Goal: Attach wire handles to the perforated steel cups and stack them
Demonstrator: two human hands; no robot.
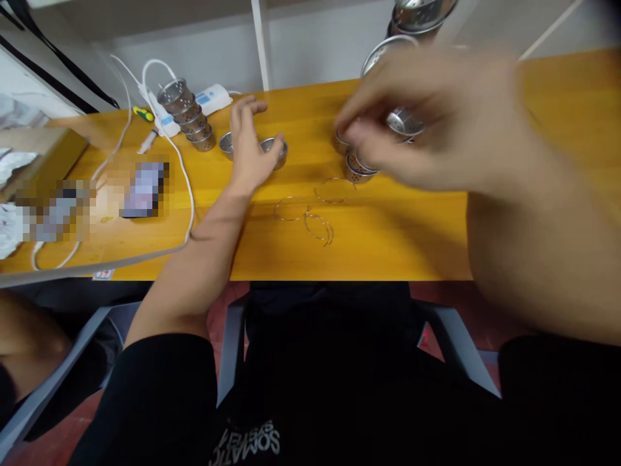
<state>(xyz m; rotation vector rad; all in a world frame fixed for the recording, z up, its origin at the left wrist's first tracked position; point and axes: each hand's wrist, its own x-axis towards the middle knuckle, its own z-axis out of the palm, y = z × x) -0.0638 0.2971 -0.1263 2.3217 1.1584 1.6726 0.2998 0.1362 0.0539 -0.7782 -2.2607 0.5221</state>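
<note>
My left hand (253,145) reaches over the desk with thumb and fingers apart, holding nothing that I can see. Small perforated metal cups lie around it: one cup (226,145) beside its wrist side and another cup (278,155) by the thumb. Blurred by motion, my right hand (427,129) hovers above more perforated cups (359,169), its fingers curled; whether it grips anything is unclear. A shiny cup (405,122) shows just behind its fingers, and it hides part of this group. Several thin wire rings (319,228) lie on the desk between my arms.
A leaning stack of perforated cups (187,116) stands at the back left, near a white power strip (213,99) and cable (187,188). Larger metal containers (422,16) are piled at the back right. A phone (144,189) and cardboard box (48,155) lie left. Another person's limb (29,336) shows.
</note>
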